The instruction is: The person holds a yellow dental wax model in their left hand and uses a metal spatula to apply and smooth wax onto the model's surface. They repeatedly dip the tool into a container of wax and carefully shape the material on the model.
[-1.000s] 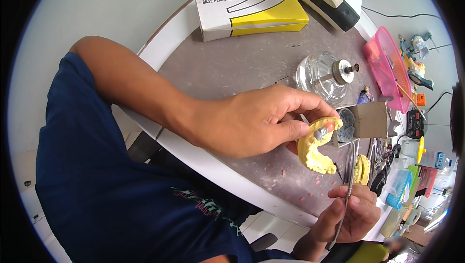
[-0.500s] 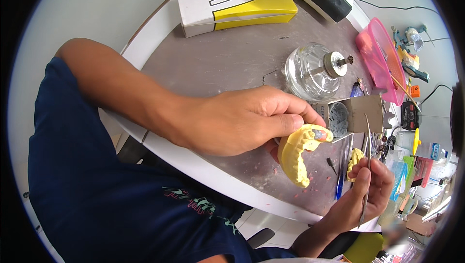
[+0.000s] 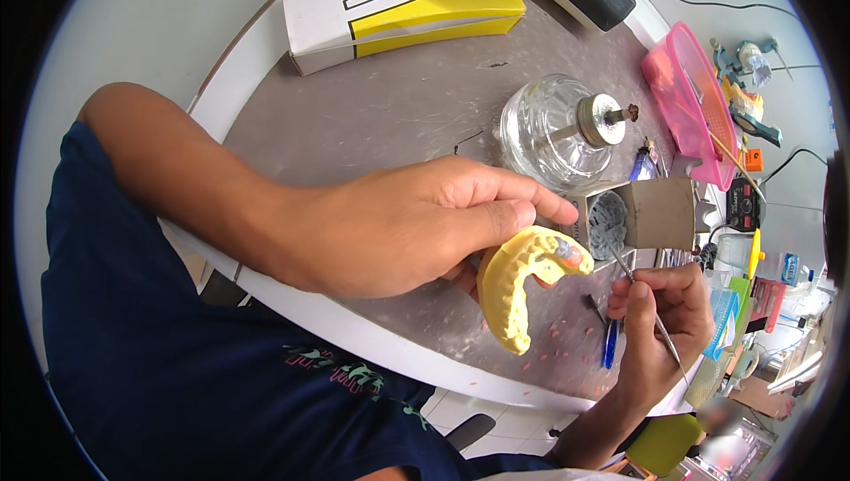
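Swung leftward since earlier, the metal tool (image 3: 666, 337), pinched in the right hand (image 3: 677, 314), leans toward the yellow tooth model (image 3: 505, 295) pinched in the left hand (image 3: 412, 224).

Bold dark capitals run in one line across the white part of the white-and-yellow box (image 3: 403, 7) at the far left of the worktop (image 3: 372, 109), with a small round blue emblem above their start. Dark letters stand sideways on the small cardboard box (image 3: 662, 213) just beyond the left hand (image 3: 416, 224), partly covered by its fingers. Red and green lettering decorates the navy shirt (image 3: 195, 304) at near left. Marks on the bottle (image 3: 786, 267) at right are too small to read.
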`<state>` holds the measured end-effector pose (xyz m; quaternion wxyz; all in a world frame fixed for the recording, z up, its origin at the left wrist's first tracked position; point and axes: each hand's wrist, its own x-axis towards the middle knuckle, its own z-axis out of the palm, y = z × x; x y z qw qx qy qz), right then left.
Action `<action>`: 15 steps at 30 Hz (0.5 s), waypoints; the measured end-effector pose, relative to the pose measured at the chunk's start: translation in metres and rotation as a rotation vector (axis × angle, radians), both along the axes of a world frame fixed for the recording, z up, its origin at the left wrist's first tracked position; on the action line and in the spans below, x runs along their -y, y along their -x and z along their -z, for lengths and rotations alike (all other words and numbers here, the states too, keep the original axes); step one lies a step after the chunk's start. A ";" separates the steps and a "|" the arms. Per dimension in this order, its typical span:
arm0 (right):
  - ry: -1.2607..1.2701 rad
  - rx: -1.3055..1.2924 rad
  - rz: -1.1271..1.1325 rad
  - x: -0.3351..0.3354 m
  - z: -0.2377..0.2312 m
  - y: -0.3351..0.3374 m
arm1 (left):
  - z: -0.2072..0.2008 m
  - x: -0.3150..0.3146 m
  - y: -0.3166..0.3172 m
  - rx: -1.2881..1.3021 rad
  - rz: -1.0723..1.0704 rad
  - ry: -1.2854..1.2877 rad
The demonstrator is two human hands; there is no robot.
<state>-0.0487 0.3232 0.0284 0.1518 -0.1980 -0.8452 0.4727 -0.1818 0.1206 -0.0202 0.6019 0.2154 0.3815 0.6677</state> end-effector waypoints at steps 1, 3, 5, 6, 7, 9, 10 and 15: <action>-0.001 -0.001 0.005 0.000 0.000 0.000 | 0.000 -0.001 0.001 0.002 0.010 -0.003; 0.012 -0.001 0.021 0.001 0.000 0.000 | -0.002 -0.002 0.001 0.003 0.022 -0.002; 0.028 -0.008 0.023 0.001 0.003 0.001 | -0.001 -0.002 0.000 -0.003 0.009 -0.001; 0.035 -0.013 0.019 0.001 0.004 0.002 | 0.000 -0.002 0.000 -0.006 0.003 -0.001; 0.042 -0.018 0.016 0.001 0.006 0.003 | 0.000 -0.003 -0.001 -0.025 -0.018 0.008; 0.067 -0.030 0.012 -0.001 0.009 0.004 | 0.001 -0.004 -0.003 -0.062 -0.058 0.025; 0.078 -0.036 0.012 -0.002 0.010 0.004 | 0.001 -0.004 -0.002 -0.062 -0.027 0.020; 0.196 -0.090 0.022 -0.006 0.018 0.003 | 0.002 -0.004 0.001 -0.061 0.039 0.016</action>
